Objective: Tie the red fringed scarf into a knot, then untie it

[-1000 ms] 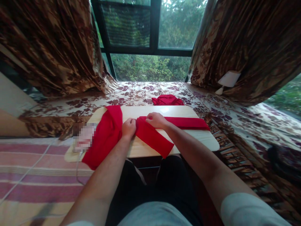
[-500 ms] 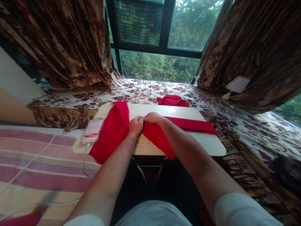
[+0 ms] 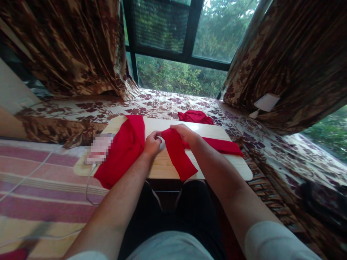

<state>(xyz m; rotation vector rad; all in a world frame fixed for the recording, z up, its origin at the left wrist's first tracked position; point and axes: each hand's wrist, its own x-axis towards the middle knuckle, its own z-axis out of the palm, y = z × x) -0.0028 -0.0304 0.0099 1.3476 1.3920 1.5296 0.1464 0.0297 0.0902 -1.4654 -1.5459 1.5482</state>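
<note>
A red cloth strip (image 3: 180, 157) hangs toward the front edge of a pale wooden board (image 3: 159, 168). My left hand (image 3: 153, 143) pinches the strip's upper left corner between thumb and finger. At its upper right fold, my right hand (image 3: 183, 131) grips the same strip, fingers bent over the edge. Behind my right forearm, a long flat red band (image 3: 223, 145) runs to the board's right side. A larger, loosely folded red cloth (image 3: 123, 151) covers the board's left part and overhangs its front edge.
A blurred pinkish device (image 3: 99, 148) with a white cable lies at the board's left end. Another crumpled red cloth (image 3: 195, 117) rests on the floral-covered ledge (image 3: 159, 103) behind. A small white lamp (image 3: 267, 102) stands at the right. A striped bed (image 3: 35, 180) is at the left.
The strip between my hands has been spread wider and its lower part now lies straighter. My hands have moved apart. The whole view has shifted slightly.
</note>
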